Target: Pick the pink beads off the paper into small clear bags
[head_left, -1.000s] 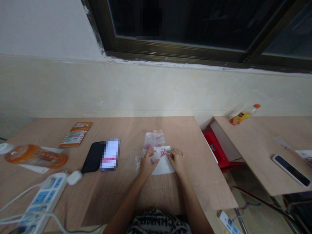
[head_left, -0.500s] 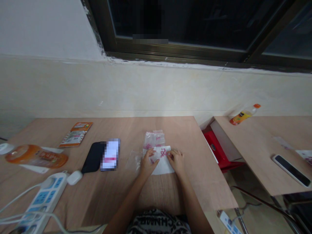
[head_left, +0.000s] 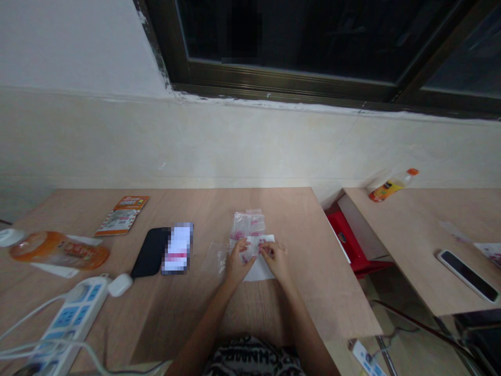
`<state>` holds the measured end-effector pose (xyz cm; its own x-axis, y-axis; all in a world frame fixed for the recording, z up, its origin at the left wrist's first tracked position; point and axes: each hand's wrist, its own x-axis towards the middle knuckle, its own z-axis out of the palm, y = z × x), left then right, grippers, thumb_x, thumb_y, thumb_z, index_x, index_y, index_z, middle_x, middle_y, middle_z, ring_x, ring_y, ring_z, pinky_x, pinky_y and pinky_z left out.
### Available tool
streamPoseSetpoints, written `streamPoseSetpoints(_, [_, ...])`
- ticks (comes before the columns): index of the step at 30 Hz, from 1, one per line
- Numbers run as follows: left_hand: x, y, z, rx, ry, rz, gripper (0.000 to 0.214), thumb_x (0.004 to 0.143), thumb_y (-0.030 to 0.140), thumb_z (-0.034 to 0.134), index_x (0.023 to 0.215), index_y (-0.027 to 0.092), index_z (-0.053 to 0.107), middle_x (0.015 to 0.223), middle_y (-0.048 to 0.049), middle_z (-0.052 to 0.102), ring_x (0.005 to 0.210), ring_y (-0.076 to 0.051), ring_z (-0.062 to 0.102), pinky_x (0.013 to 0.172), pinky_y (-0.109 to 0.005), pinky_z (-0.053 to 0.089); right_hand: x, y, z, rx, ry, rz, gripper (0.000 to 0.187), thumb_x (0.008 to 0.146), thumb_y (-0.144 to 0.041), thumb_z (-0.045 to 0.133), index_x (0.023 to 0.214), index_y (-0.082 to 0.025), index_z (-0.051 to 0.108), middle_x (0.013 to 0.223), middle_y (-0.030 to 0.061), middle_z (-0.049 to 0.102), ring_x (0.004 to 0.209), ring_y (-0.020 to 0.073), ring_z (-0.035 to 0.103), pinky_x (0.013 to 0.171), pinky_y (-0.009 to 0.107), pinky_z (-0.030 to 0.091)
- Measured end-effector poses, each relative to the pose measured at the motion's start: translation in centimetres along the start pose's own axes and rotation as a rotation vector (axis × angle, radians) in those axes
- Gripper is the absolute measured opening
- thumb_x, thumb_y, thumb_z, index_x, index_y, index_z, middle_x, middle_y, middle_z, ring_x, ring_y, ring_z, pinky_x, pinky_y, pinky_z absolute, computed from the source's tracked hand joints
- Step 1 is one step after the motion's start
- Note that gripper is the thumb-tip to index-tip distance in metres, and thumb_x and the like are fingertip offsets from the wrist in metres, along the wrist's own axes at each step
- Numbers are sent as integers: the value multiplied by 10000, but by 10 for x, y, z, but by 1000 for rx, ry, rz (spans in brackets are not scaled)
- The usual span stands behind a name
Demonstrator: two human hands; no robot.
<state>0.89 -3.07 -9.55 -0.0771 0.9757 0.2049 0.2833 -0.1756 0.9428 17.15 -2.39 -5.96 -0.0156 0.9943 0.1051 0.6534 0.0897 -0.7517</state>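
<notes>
A white sheet of paper (head_left: 260,269) lies on the wooden table (head_left: 164,308), with small pink beads (head_left: 262,243) scattered on its far part. My left hand (head_left: 237,262) rests on the sheet's left side, fingers curled over the beads. My right hand (head_left: 274,258) sits beside it with its fingertips pinched among the beads; what they grip is too small to see. Small clear bags (head_left: 247,223) with pink contents lie just beyond the sheet. Another clear bag (head_left: 219,256) lies left of my left hand.
Left of the hands lie a black phone (head_left: 149,253), a white earbud case (head_left: 119,285), a power strip (head_left: 66,324), an orange packet (head_left: 58,249) and a printed card (head_left: 122,215). A second table (head_left: 415,235) on the right holds a phone (head_left: 467,274) and a bottle (head_left: 391,185). Between the tables sits a red object (head_left: 350,241).
My right hand has shifted left, closer to my left hand, and now covers most of the pink beads. My left hand has barely moved.
</notes>
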Motion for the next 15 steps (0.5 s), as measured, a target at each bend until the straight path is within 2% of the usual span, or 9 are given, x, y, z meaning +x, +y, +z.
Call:
streamPoseSetpoints(7, [0, -2, 0, -6, 5, 10, 605, 680, 207, 721, 1238, 229, 488, 1089, -83, 673, 932, -212, 655, 868, -426, 529, 3, -2, 10, 46, -42, -41, 231, 890, -365, 548, 857, -224, 728, 792, 24, 708, 754, 183, 606, 777, 303, 393])
streamPoseSetpoints(15, [0, 0, 1, 5, 9, -11, 596, 666, 198, 715, 1222, 232, 502, 1076, -68, 677, 935, -212, 652, 879, -439, 524, -1, 8, -5, -101, 27, 4, 235, 888, -371, 538, 916, -244, 733, 788, 20, 695, 778, 186, 600, 796, 317, 337])
